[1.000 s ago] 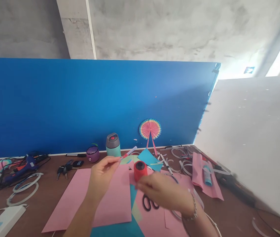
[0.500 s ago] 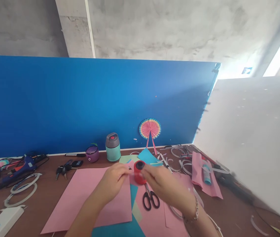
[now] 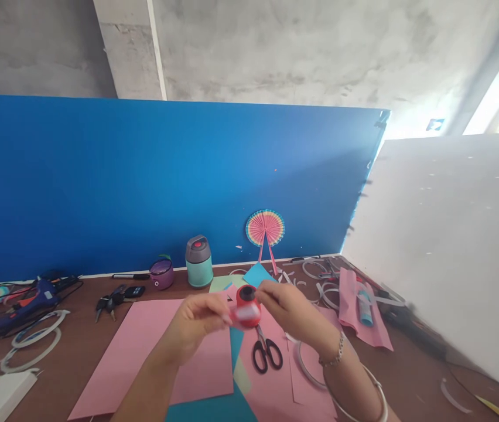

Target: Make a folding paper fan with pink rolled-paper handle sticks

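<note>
My left hand [image 3: 201, 319] is closed in a pinch on a small pale strip [image 3: 246, 313], which is blurred by motion. My right hand [image 3: 282, 305] is close by on the right, thumb and fingers pressed together; whatever sits in that pinch is too small to make out. Behind the strip stands a round red object with a black top [image 3: 246, 295], partly covered. Black-handled scissors [image 3: 267, 356] lie below it on pink paper, handles toward me. Under my left forearm spreads a large pink sheet [image 3: 144, 346], over a teal sheet [image 3: 214, 409].
A pink paper fan [image 3: 265, 227] leans against the blue partition [image 3: 122, 187]. Nearby stand a mint-green flask [image 3: 199, 271] and a purple cup [image 3: 161, 274]. Keys [image 3: 111, 300], a blue glue gun [image 3: 34, 302] and rolled white strips [image 3: 34, 340] lie left; a glue stick [image 3: 365, 308] lies right.
My left hand has turned, and the pale strip now shows at its fingertips in front of the red object. My right hand has shifted slightly upward. The view has moved a little.
</note>
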`<state>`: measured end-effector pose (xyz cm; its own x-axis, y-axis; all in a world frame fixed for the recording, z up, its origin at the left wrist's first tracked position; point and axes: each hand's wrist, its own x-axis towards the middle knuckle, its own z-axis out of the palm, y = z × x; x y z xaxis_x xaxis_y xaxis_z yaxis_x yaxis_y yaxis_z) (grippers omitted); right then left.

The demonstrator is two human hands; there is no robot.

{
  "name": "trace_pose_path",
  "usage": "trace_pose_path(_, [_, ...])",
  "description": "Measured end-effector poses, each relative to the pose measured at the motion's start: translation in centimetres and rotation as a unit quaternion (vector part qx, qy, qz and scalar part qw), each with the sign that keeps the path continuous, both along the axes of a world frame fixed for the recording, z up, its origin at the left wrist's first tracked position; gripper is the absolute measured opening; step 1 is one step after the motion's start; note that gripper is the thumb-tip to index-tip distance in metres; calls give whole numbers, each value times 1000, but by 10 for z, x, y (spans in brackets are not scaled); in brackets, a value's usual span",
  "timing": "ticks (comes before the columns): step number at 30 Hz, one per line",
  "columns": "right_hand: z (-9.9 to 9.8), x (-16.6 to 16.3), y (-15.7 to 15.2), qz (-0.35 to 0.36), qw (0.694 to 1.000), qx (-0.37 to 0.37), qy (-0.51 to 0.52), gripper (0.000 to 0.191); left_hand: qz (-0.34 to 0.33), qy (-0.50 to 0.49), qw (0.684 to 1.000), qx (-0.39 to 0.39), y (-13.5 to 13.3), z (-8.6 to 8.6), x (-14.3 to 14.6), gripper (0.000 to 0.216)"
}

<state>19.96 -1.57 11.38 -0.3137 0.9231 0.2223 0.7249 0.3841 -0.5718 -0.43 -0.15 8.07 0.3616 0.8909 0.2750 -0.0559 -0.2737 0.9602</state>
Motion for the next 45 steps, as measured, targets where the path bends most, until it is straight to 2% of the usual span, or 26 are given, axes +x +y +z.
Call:
trace_pose_path(2, [2, -2, -3, 52, 998, -30, -1, 28, 131, -25, 991, 5, 3, -2, 1, 13])
trace_pose_path(4, [4, -3, -6, 75, 996, -40, 2, 28, 184, 67, 980, 38, 5, -3, 0, 13])
trace_pose_path(5, [4, -3, -7, 68, 997, -31, 8, 28, 158, 119, 979, 50, 4, -3, -2, 13])
trace_pose_path(7, [4, -1, -6, 32, 999, 0, 25, 29, 35, 159, 986, 36, 1, -1, -5, 13])
trace_pose_path(9, [3, 0, -3, 7, 999, 20, 29, 30, -42, 90, 995, -4, 0, 0, -6, 10])
trace_pose_path(10, [2, 0, -2, 12, 1000, 18, 23, 30, -13, 36, 999, -15, 0, 0, -5, 11])
trace_pose_path(12, [1, -1, -2, 50, 999, -9, 2, 29, 124, -13, 992, -7, 3, -2, -3, 13])
trace_pose_path(14, [0, -3, -3, 76, 997, -32, -8, 29, 199, 55, 978, 40, 5, -4, -1, 12])
trace_pose_path(15, [0, -3, -3, 72, 997, -32, -8, 28, 175, 107, 977, 58, 6, -4, -1, 12])
trace_pose_path(17, [-1, -2, -1, 25, 1000, -8, -5, 29, 47, 161, 985, 49, 4, -3, -3, 14])
trace_pose_path(19, [-1, 0, 3, -23, 1000, 8, -9, 29, -36, 94, 995, 2, 3, -2, -6, 9])
trace_pose_path(20, [-1, 0, 4, -19, 1000, 5, -12, 29, -15, 23, 999, -19, 4, -2, -7, 9])
trace_pose_path(22, [1, -1, 2, 23, 1000, -18, -12, 29, 96, -86, 991, -46, 7, -2, -8, 15])
trace_pose_path(24, [4, -3, -3, 70, 997, -46, -2, 28, 200, -63, 977, -27, 11, -4, -8, 18])
trace_pose_path(25, [5, -4, -5, 85, 995, -53, 11, 27, 213, -3, 977, -3, 12, -4, -9, 16])
trace_pose_path(26, [6, -3, -6, 88, 994, -54, 27, 27, 197, 68, 978, 23, 12, -4, -10, 15])
trace_pose_path(28, [5, -1, -5, 62, 996, -32, 57, 26, 93, 174, 979, 47, 8, -2, -13, 15])
trace_pose_path(30, [3, 1, -1, 12, 998, -3, 60, 26, -23, 146, 989, 20, 4, 0, -16, 14])
trace_pose_path(31, [2, 2, 1, 3, 999, 2, 55, 26, -41, 80, 996, -1, 3, 0, -16, 13])
trace_pose_path(34, [1, -2, 2, 53, 998, -24, 38, 25, 74, -99, 991, -49, 7, -4, -11, 17])
trace_pose_path(37, [1, -7, -1, 106, 991, -60, 58, 21, 188, 26, 982, -6, 12, -7, -7, 15])
trace_pose_path(38, [0, -7, -1, 104, 990, -54, 74, 20, 180, 91, 979, 19, 12, -6, -7, 14])
trace_pose_path(40, [-2, -5, 3, 66, 992, -16, 104, 19, 83, 171, 981, 34, 9, -4, -10, 14])
trace_pose_path(42, [-6, -2, 8, 34, 992, 10, 118, 19, -28, 135, 990, 0, 7, -3, -13, 10])
trace_pose_path(43, [-7, -2, 10, 43, 991, 4, 124, 19, -32, 73, 997, -20, 7, -4, -14, 10])
trace_pose_path(45, [-8, -3, 11, 95, 987, -26, 129, 20, 55, -45, 996, -46, 10, -7, -13, 15])
